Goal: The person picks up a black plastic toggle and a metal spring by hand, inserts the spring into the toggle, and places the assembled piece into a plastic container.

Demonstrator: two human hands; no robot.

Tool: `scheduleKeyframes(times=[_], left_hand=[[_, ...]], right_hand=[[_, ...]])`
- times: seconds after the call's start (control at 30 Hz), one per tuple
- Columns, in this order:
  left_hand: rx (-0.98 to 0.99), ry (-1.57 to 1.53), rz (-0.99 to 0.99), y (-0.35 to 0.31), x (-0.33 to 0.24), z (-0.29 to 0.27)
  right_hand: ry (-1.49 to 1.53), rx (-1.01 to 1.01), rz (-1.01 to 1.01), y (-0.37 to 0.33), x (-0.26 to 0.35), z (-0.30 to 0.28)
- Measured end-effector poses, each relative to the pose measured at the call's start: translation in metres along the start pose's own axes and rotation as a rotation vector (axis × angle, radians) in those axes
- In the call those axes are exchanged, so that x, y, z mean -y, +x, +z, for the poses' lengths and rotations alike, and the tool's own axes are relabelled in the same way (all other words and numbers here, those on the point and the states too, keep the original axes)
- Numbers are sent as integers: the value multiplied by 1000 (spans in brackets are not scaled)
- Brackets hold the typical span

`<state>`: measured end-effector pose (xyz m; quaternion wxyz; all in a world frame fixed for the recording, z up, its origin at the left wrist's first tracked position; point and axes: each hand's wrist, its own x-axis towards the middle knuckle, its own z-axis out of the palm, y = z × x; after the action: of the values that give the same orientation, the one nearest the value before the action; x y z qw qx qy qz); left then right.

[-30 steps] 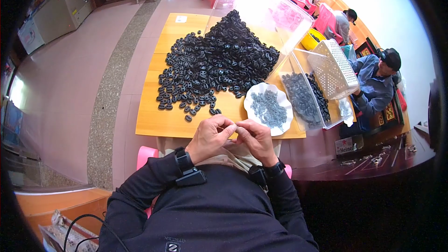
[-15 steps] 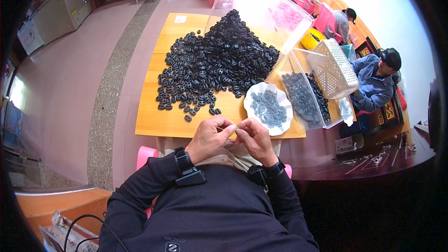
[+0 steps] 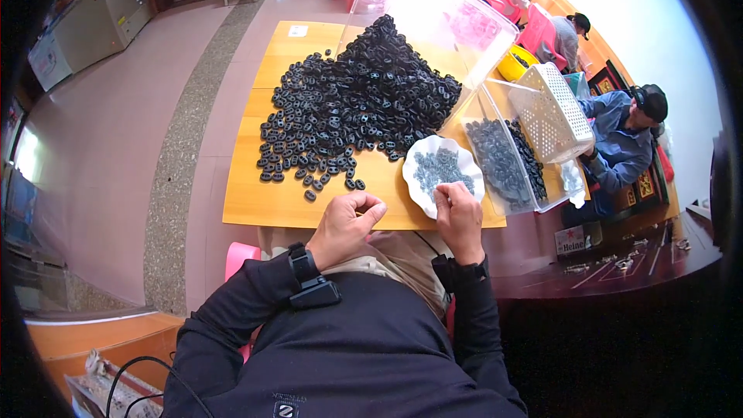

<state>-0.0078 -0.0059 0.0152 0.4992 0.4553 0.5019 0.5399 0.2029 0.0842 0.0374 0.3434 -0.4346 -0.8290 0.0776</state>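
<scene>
My left hand (image 3: 347,223) stays near the table's front edge, thumb and forefinger closed together; whatever they may hold is hidden. Over the near side of a white scalloped plate (image 3: 419,195) is my right hand (image 3: 460,220), its fingers pinched at the small grey metal-looking pieces (image 3: 439,167). I cannot make out what is between those fingertips. Beyond my left hand spreads a big heap of black oval two-holed pieces (image 3: 371,97), with a few loose ones at its near side.
A large clear bin (image 3: 487,23) lies tipped behind the heap. Right of the plate stands a clear box (image 3: 505,166) of dark pieces, beside a white perforated basket (image 3: 553,112). A person in blue (image 3: 623,135) sits at the right; other people sit farther back.
My hands were together at the fingertips. The right one has moved right and forward onto the plate, while the left has stayed nearly in place.
</scene>
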Motion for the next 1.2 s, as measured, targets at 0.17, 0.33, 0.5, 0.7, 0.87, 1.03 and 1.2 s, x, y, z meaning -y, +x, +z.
scheduleKeyframes(times=[0.17,0.33,0.5,0.7,0.87,1.03,1.2], left_hand=[[12,-29,-5,3,8,0],[144,-343,-179,3,8,0],[198,-455,-200,2,10,2],[226,-465,-200,1,7,2],[241,-449,-189,2,10,1],[207,-539,-232,1,10,0],[165,-610,-275,-1,2,-2]], right_hand=[[27,52,-50,1,-10,-4],[698,270,114,-3,15,-3],[727,292,1,-8,39,11],[731,263,13,-9,43,14],[659,261,-7,-10,42,18],[787,230,72,-14,35,24],[910,240,169,-14,37,23]])
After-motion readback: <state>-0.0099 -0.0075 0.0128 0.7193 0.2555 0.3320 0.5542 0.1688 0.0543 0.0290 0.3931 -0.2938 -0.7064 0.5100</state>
